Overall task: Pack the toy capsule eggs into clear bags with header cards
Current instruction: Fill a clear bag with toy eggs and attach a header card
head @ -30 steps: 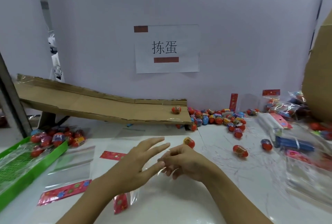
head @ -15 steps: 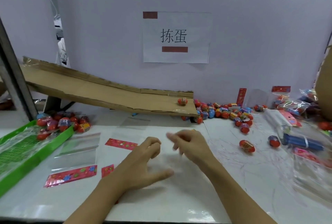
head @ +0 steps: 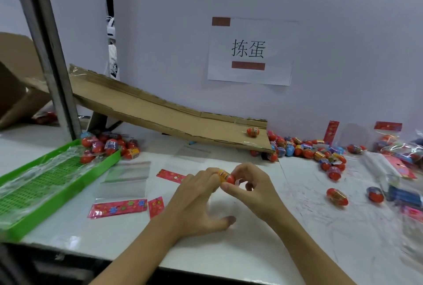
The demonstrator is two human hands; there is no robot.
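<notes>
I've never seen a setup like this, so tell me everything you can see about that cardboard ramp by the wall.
The cardboard ramp is a long, flat strip of plain brown corrugated board with ragged, torn edges. It slopes down from the upper left, behind a grey metal post, to the white table near the wall. A dark prop under it holds it up. One red and orange capsule egg lies near its low end, and a heap of eggs gathers just past it.

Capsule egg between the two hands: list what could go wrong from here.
1. The capsule egg is pinched only by the fingertips of the left hand and right hand; it could slip and roll.
2. No clear bag is visibly held open; the nearest flat clear bag lies left of the hands, so bagging may fumble.
3. Loose eggs lie near the right forearm and could be knocked.
</notes>
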